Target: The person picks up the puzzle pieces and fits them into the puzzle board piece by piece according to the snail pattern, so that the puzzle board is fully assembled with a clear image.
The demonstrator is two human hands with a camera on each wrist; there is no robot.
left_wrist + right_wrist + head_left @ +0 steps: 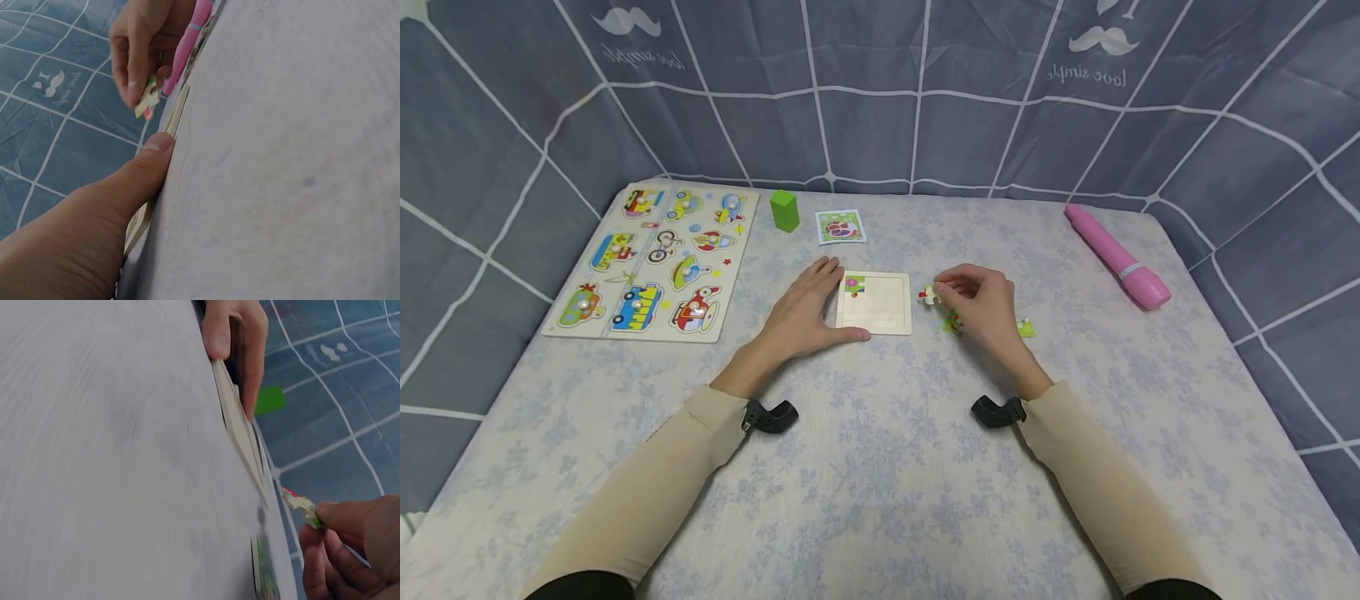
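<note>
My left hand (pixel 808 312) rests at the left edge of a shallow wooden puzzle tray (pixel 880 320), thumb along its near edge and fingers at its far left corner. One pink and green jigsaw piece (pixel 855 285) lies in the tray's far left corner. Just right of the tray, my right hand (pixel 985 304) pinches a small jigsaw piece (pixel 929 295) between thumb and fingers; in the right wrist view this puzzle piece (pixel 302 506) shows pale with red and green parts. More green pieces (pixel 1025 327) lie on the table under and beside the right hand, partly hidden by it.
A board of knobbed vehicle shapes (pixel 651 267) lies at the left. Behind the tray are a green block (pixel 785 212) and a small picture card (pixel 841 227). A pink folded umbrella (pixel 1116 258) lies at the right. A grey checked cloth (pixel 880 92) hangs behind the table.
</note>
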